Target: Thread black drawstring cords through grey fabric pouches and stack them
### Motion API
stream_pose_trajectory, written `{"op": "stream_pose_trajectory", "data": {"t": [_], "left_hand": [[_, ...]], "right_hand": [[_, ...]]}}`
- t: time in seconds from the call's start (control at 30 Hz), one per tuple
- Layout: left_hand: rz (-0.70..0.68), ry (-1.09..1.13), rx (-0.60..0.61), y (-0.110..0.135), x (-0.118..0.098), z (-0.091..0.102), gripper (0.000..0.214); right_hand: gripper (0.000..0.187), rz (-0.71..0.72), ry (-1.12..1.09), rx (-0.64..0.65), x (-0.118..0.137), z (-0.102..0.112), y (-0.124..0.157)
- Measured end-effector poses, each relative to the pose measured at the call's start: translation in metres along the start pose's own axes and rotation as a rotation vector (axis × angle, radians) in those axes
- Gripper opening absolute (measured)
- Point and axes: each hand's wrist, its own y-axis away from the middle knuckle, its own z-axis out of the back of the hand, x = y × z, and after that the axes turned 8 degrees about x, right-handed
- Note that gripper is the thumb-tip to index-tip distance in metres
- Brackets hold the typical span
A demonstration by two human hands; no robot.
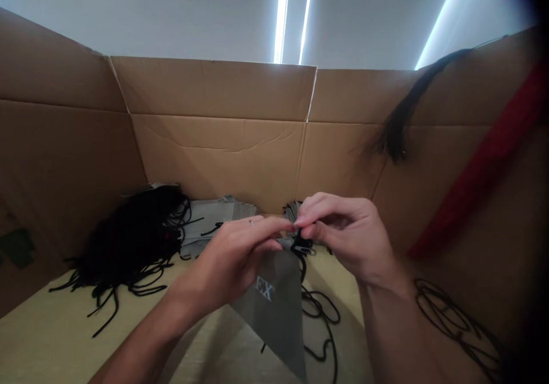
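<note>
My left hand [234, 255] and my right hand [349, 232] meet in the middle of the view, fingertips pinched together over the top edge of a grey tag [274, 310] with white letters. A black cord [319, 315] runs from the pinch point down onto the yellowish table [64, 338]. My right fingers pinch the cord's knot or loop at the tag's top. My left fingers grip the tag's upper edge.
A heap of black cords [128, 241] lies at the left, with a stack of grey tags [210, 224] behind it. Cardboard walls [214, 121] enclose the table on three sides. More cord loops [454, 321] lie at the right. A red strip [484, 161] leans on the right wall.
</note>
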Motion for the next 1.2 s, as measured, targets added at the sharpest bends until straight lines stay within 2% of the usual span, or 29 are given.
{"op": "stream_pose_trajectory", "data": {"t": [0.07,0.17,0.3,0.4,0.43,0.53,0.67,0.77,0.87,0.93,1.0,1.03,1.1,1.2], "left_hand": [[0.057,0.054,-0.025,0.001,-0.001,-0.002,0.042],[0.014,0.069,-0.069,0.002,-0.002,-0.002,0.056],[-0.068,-0.005,-0.104,0.000,-0.001,0.003,0.049],[-0.014,-0.063,-0.182,-0.002,-0.001,0.008,0.034],[0.018,-0.083,-0.194,-0.002,-0.001,0.009,0.029],[0.074,-0.119,-0.212,-0.005,0.000,0.011,0.021],[0.058,-0.122,-0.201,-0.007,0.000,0.009,0.021],[0.032,-0.102,-0.154,-0.006,0.001,0.006,0.022],[0.035,-0.134,-0.173,-0.004,0.003,0.005,0.022],[0.038,-0.147,-0.199,-0.004,0.005,0.004,0.022],[0.059,-0.159,-0.246,-0.005,0.007,0.003,0.020],[0.074,-0.165,-0.274,-0.005,0.007,0.002,0.019],[0.101,-0.178,-0.329,-0.006,0.009,0.001,0.019],[0.134,-0.199,-0.378,-0.005,0.016,0.002,0.020]], "right_hand": [[0.028,-0.046,-0.079,-0.058,-0.008,-0.006,-0.004],[0.036,-0.106,-0.159,-0.077,-0.018,-0.018,-0.007],[0.037,-0.145,-0.221,-0.014,-0.025,-0.025,-0.007],[0.022,-0.137,-0.149,-0.010,-0.022,-0.023,-0.005],[0.018,-0.108,-0.088,-0.039,-0.019,-0.021,-0.003],[0.026,0.064,0.171,-0.130,-0.012,-0.018,0.001],[0.022,0.244,0.454,-0.105,-0.004,-0.018,0.005],[0.024,0.303,0.523,-0.094,-0.003,-0.018,0.006],[0.023,0.317,0.549,-0.077,-0.003,-0.018,0.006],[0.020,0.279,0.565,-0.071,-0.003,-0.018,0.006],[0.011,0.166,0.526,-0.048,-0.003,-0.020,0.007],[0.006,0.089,0.480,-0.021,-0.003,-0.021,0.007],[0.010,-0.062,0.361,0.034,-0.003,-0.024,0.007],[0.007,-0.179,0.188,0.064,-0.001,-0.023,0.009]]}}
